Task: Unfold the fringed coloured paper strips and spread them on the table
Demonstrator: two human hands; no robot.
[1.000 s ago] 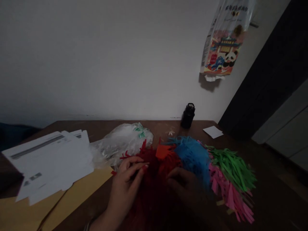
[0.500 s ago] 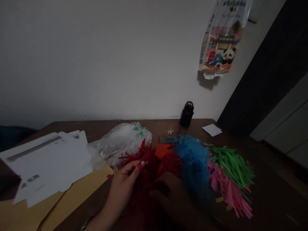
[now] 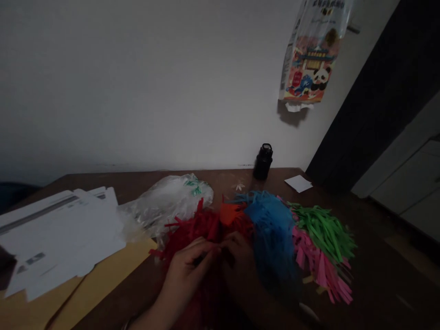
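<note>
Dark red fringed tissue paper (image 3: 195, 224) lies in front of me at the table's near middle. My left hand (image 3: 189, 266) is closed in a pinch on this red paper. Fingertip to fingertip with it, my right hand (image 3: 240, 263) is also closed at the red paper, though it sits in deep shadow. An orange-red fringed bunch (image 3: 233, 213) lies just beyond my right hand. To its right is a blue fringed tissue bunch (image 3: 271, 229), then pink fringe (image 3: 323, 266) and green fringe (image 3: 326, 233). The exact spot gripped is hidden by my fingers.
A crumpled clear plastic bag (image 3: 168, 201) lies left of centre. White papers (image 3: 68, 233) rest on a yellow envelope (image 3: 110, 275) at left. A black bottle (image 3: 263, 162) and a white card (image 3: 298, 183) stand near the wall. A panda-printed bag (image 3: 311, 59) hangs above.
My left hand has moved right and now meets my right hand at the red paper. My right hand has risen slightly. The whole view has shifted a little.
</note>
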